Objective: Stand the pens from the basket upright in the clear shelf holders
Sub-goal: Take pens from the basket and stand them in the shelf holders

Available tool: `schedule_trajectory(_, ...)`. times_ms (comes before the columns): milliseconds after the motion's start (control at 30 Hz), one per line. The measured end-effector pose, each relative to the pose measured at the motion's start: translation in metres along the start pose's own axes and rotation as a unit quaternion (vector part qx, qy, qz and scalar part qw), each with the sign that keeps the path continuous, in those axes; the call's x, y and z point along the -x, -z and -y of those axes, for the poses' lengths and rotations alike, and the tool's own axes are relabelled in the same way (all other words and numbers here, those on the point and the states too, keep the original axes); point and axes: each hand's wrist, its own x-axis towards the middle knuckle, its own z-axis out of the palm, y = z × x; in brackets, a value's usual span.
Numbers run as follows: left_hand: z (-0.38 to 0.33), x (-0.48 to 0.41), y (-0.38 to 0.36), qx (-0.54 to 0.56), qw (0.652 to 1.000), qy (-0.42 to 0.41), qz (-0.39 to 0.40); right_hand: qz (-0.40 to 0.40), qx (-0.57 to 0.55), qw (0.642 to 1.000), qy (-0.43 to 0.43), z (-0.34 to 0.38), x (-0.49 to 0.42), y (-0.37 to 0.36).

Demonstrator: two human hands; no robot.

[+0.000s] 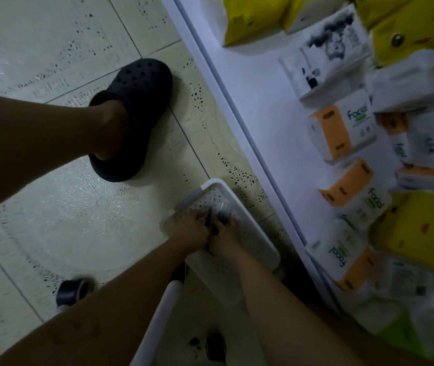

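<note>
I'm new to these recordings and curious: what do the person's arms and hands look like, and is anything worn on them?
The left hand and right hand are bare, with no gloves. The left forearm and right forearm are uncovered as far as the picture shows: no sleeve, watch or bracelet in view. Rings are too blurred to tell.

Dark pens (211, 221), seemingly bunched, inside the white perforated basket (239, 205) on the tiled floor (78, 207)
</note>
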Motion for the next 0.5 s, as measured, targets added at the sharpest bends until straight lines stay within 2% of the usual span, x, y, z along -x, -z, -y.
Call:
schedule_trajectory(100, 0.004, -0.003, -0.001, -0.040, 0.999, -0.019, 0.023, -0.044, -0.075, 0.996, 0.018, -0.008, 0.001, -0.003)
schedule_trajectory(233, 0.007, -0.012, -0.010, -0.059, 0.995, -0.046, 0.068, -0.047, -0.120, 0.992, 0.010, -0.013, -0.001, 0.001)
schedule_trajectory(500, 0.000, -0.022, -0.015, -0.140, 0.981, -0.091, 0.101, -0.063, -0.131, 0.989, 0.012, -0.019, 0.005, 0.010)
